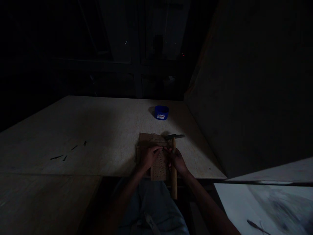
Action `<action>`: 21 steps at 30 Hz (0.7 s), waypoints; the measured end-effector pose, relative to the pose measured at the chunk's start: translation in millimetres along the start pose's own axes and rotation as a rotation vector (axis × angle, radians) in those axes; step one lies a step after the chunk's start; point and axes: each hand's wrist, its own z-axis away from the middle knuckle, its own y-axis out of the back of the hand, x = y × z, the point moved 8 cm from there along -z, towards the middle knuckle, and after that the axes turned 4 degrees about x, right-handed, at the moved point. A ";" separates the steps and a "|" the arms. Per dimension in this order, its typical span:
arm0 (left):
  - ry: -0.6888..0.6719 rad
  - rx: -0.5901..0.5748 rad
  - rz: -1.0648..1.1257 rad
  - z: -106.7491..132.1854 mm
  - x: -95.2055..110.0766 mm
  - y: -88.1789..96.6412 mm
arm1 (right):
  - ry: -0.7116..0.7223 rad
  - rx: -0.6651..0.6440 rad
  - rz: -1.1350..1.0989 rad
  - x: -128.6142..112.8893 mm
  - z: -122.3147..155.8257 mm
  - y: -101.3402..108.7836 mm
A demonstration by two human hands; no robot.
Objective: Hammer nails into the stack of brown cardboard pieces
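A small brown wooden piece point(158, 166) with rows of tiny holes lies at the near edge of the pale table point(97, 130). My left hand point(148, 158) rests on it, fingers pinched at its top on something I cannot make out. My right hand point(178, 160) is wrapped round the wooden handle of a hammer point(174, 169). The hammer's dark metal head points right just beyond the piece. Both hands meet over the piece in dim light.
A blue round tub point(161, 112) stands farther back on the table. Several dark nails point(66, 155) lie scattered at the left. A large board point(244, 98) leans at the right, and a white sheet point(264, 205) lies at the lower right.
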 end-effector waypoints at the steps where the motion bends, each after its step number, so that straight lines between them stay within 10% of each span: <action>1: 0.002 0.000 0.006 0.4 -0.7 -0.5 | 0.004 0.001 -0.007 -0.2 -0.2 0.1; 21: 0.029 0.042 0.060 2.3 -6.5 -6.0 | 0.083 0.041 -0.078 -4.1 -1.4 0.1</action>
